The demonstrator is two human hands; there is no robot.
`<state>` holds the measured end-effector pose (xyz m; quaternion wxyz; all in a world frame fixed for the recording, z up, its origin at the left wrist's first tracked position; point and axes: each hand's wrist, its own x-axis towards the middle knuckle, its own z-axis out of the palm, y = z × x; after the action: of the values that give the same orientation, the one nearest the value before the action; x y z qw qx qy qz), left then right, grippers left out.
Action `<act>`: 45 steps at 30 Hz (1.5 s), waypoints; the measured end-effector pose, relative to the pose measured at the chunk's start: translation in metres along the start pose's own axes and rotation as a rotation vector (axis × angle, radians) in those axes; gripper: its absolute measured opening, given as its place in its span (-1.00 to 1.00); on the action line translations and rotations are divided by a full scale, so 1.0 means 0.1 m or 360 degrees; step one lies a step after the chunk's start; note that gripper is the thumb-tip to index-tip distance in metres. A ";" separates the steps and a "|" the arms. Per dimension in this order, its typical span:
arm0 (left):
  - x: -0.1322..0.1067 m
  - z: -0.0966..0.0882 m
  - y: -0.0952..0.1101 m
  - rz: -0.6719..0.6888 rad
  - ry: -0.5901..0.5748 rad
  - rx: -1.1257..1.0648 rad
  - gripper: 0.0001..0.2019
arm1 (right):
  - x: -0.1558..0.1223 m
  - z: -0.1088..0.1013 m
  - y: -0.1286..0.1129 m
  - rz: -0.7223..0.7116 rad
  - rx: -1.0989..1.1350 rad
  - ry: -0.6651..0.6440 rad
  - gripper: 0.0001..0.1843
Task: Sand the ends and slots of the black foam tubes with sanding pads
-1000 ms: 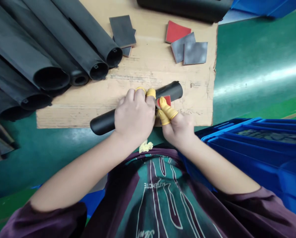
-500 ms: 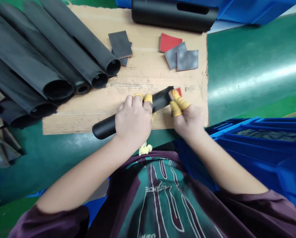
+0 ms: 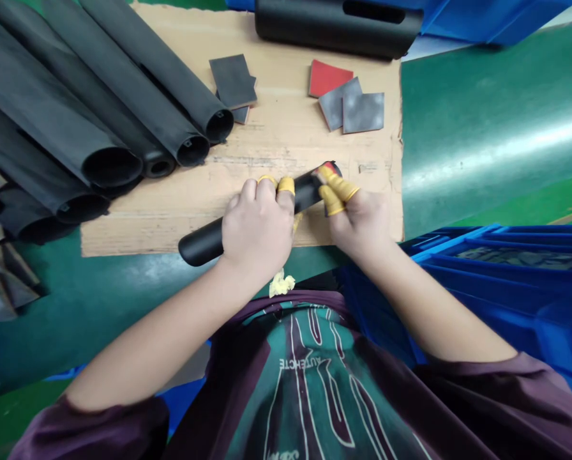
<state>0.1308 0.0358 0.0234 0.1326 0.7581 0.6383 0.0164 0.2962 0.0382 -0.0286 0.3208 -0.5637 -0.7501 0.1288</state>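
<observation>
My left hand (image 3: 258,220) is wrapped round the middle of a black tube (image 3: 202,242), which lies slanted over the cardboard with its near-left end past the edge. Yellow finger cots cover some fingertips on both hands. At the tube's upper right end, my right hand (image 3: 357,214) pinches a small red sanding pad (image 3: 331,167) against the surface. The fingers hide most of that pad. Beyond the hands lie more such pads: a red one (image 3: 330,78) with grey ones (image 3: 364,113) at right, and a dark stack (image 3: 233,81) at left.
Several long black tubes (image 3: 108,96) lie side by side at left. A wide slotted black tube (image 3: 309,29) rests on the cardboard's (image 3: 271,144) far edge. Blue crates (image 3: 506,281) stand at right. Worn pads (image 3: 3,275) pile up at left; a crumpled yellowish scrap (image 3: 281,283) is near my shirt.
My right hand has moved slightly left and up with the sanding pad, from the tube's tip further onto it. My left hand keeps its grip in the same place.
</observation>
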 end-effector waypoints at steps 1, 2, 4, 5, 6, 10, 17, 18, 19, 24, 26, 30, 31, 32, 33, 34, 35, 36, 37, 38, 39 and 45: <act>0.00 0.00 0.00 -0.0013 -0.0001 -0.0004 -0.67 | 0.00 0.00 -0.01 0.0010 0.0020 0.0033 -0.58; 0.00 0.01 0.01 -0.0022 -0.0006 -0.0007 -0.68 | 0.00 0.00 -0.02 0.0027 0.0030 0.0049 -0.57; 0.00 0.01 0.01 -0.0022 -0.0025 -0.0010 -0.71 | -0.02 0.01 -0.05 0.0054 0.0032 0.0012 -0.56; 0.00 0.01 0.01 -0.0017 -0.0031 -0.0009 -0.72 | -0.03 0.01 -0.06 0.0056 0.0033 -0.0031 -0.56; 0.00 0.02 0.01 -0.0011 -0.0030 -0.0007 -0.72 | -0.03 0.01 -0.06 0.0058 0.0038 -0.0075 -0.56; 0.00 0.02 -0.01 -0.0007 -0.0001 -0.0012 -0.69 | 0.02 -0.01 0.00 0.0117 0.0105 -0.0084 -0.56; 0.01 0.00 -0.01 -0.0002 -0.0051 0.0017 -0.71 | -0.05 0.04 -0.08 0.0111 0.0105 -0.0107 -0.57; 0.01 0.00 -0.01 0.0001 -0.0032 0.0022 -0.69 | -0.02 0.03 -0.02 0.0125 0.0098 -0.0072 -0.58; 0.01 0.00 -0.01 0.0005 -0.0017 0.0025 -0.67 | 0.03 0.00 0.07 0.0153 0.0085 -0.0001 -0.59; -0.01 0.00 -0.01 0.0007 -0.0034 0.0055 -0.70 | 0.16 -0.17 0.82 0.0381 0.0163 0.0518 -0.49; -0.01 -0.01 -0.01 0.0001 -0.0031 0.0067 -0.71 | 0.15 -0.19 1.04 0.0455 0.0322 0.0567 -0.46; -0.01 -0.02 0.00 -0.0026 -0.0030 0.0095 -0.71 | 0.10 -0.15 1.14 0.0441 0.0516 0.0468 -0.44; -0.01 -0.03 0.00 -0.0029 -0.0034 0.0106 -0.71 | 0.10 -0.14 1.13 0.0410 0.0508 0.0450 -0.44; -0.01 -0.03 0.00 -0.0029 -0.0039 0.0117 -0.70 | 0.10 -0.14 1.10 0.0381 0.0484 0.0437 -0.44; -0.01 -0.03 0.00 -0.0029 -0.0042 0.0128 -0.69 | 0.10 -0.14 1.07 0.0355 0.0453 0.0429 -0.45; -0.01 -0.04 0.00 -0.0029 -0.0045 0.0136 -0.67 | 0.10 -0.15 1.04 0.0336 0.0423 0.0426 -0.46; -0.01 -0.04 0.00 -0.0030 -0.0045 0.0143 -0.65 | 0.11 -0.16 1.01 0.0319 0.0399 0.0428 -0.48; -0.01 -0.04 0.00 -0.0033 -0.0044 0.0149 -0.63 | 0.11 -0.17 0.96 0.0300 0.0383 0.0432 -0.50; -0.01 -0.04 0.00 -0.0036 -0.0043 0.0153 -0.61 | 0.10 -0.17 0.90 0.0272 0.0375 0.0431 -0.52; -0.01 -0.04 0.01 -0.0040 -0.0041 0.0157 -0.60 | 0.10 -0.18 0.83 0.0231 0.0373 0.0418 -0.54; -0.01 -0.04 0.01 -0.0043 -0.0041 0.0162 -0.60 | 0.09 -0.17 0.74 0.0180 0.0371 0.0379 -0.56; -0.02 -0.05 0.03 -0.0072 -0.0059 0.0184 -0.63 | 0.02 -0.02 0.14 0.0062 0.0283 -0.0028 -0.57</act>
<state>0.1325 0.0342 0.0294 0.1007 0.7501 0.6526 -0.0373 0.3078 0.0449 -0.0340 0.3605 -0.5464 -0.7273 0.2061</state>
